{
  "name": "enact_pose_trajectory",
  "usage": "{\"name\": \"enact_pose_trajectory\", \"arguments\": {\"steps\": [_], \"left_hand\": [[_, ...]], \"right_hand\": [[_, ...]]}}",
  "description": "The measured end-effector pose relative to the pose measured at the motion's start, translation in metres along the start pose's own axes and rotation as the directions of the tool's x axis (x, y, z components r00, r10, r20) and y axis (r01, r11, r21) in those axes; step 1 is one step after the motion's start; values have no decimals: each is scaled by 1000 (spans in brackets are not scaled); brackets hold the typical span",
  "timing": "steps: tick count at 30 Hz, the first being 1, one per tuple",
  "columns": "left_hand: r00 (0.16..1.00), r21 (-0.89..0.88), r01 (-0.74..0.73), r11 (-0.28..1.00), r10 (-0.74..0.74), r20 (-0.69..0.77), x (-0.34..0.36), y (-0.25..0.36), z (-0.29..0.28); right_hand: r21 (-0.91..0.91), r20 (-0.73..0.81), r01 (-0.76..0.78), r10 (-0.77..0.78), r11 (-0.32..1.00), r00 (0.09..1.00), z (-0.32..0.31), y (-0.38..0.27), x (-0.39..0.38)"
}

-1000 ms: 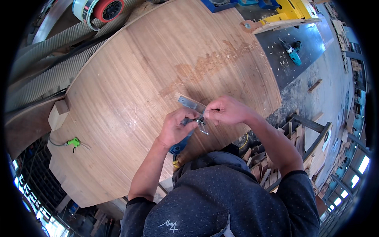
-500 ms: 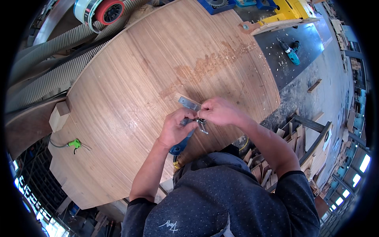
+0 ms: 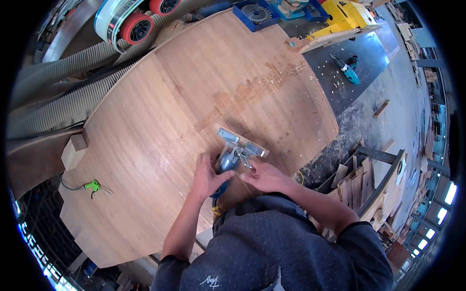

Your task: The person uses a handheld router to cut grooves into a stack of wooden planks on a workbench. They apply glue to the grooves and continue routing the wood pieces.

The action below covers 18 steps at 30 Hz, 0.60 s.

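A blue handheld power tool (image 3: 229, 162) with a bright metal frame lies with its body pointing toward me. At its far end a flat metal base plate (image 3: 241, 142) sits against a thin strip of wood. My left hand (image 3: 206, 178) wraps around the left side of the body, thumb across it. From the right, my right hand (image 3: 266, 177) closes on the tool's side, its fingertips at the small shiny metal fittings (image 3: 241, 156) behind the plate. These fittings are partly hidden and too small to make out fully. A yellow cord end (image 3: 216, 210) shows at the tool's rear.
Beneath is a large curved wooden panel (image 3: 160, 106). A green air blow gun (image 3: 91, 185) and a wood block (image 3: 74, 152) lie at left. Ribbed hoses (image 3: 73, 89) run behind it. Far right are a cordless drill (image 3: 348, 72) and a blue tray with a saw blade (image 3: 256, 17); offcuts (image 3: 352, 186) fill a rack at right.
My hands have drawn apart from their close pinch over the metal fittings and now lie on either side of the tool. More of its base plate shows. The view has shifted slightly.
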<state>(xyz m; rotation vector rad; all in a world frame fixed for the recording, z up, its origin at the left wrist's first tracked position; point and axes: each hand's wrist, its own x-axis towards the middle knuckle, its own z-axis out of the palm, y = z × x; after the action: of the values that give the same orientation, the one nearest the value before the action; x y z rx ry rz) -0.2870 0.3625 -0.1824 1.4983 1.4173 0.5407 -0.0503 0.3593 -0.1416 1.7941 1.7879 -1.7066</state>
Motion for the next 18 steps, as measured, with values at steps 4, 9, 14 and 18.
{"name": "enact_pose_trajectory", "arguments": {"steps": [4,9,14,18], "left_hand": [[976,48,86,995,-94,199,-19,-34,21],[993,-127,109,986,-103,57,-28,-38,44],[974,286,-191,939,218,-65,-54,40,43],[930,9,-366,930,366,-25,-70,60,44]], "right_hand": [[432,-217,90,6,897,976,73,21,57],[699,-471,237,187,674,862,80,-23,43],[877,-406,305,233,371,883,72,1,16],[787,-581,537,71,304,811,51,10,-41]]}}
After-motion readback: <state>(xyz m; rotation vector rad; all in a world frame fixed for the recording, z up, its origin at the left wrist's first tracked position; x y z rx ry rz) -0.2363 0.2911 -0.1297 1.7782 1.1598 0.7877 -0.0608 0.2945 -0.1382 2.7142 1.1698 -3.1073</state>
